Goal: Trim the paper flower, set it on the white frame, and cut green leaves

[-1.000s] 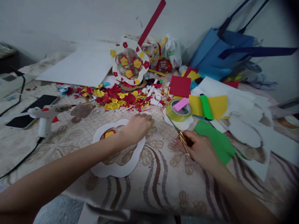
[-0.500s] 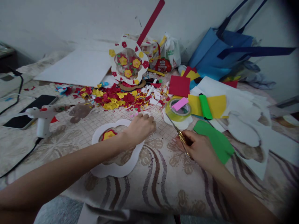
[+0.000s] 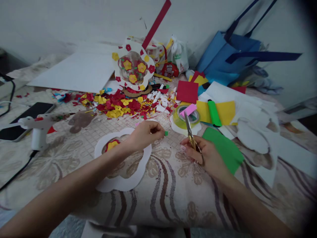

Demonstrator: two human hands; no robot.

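Pinched between the fingertips of my left hand [image 3: 148,134] is a tiny piece of green paper [image 3: 166,133]. That hand hovers over the right side of a white scalloped paper ring [image 3: 143,172], which has a clear middle and a red and yellow paper flower [image 3: 112,144] on it. My right hand [image 3: 201,150] grips the gold handles of a pair of scissors [image 3: 189,130]; the blades point away from me and look closed. Close to the right wrist lies a larger sheet of green paper [image 3: 224,150].
A glue gun [image 3: 39,130] and a phone [image 3: 27,120] lie at left. Paper scraps [image 3: 119,107] cover the back middle, before a flower-decorated white piece [image 3: 148,76]. A tape roll [image 3: 178,119], green marker [image 3: 214,113] and blue bag [image 3: 223,56] are at right.
My left hand has turned so that its pinching fingers and the green piece now show. The scissors have tipped more upright in my right hand. The whole view has shifted slightly.
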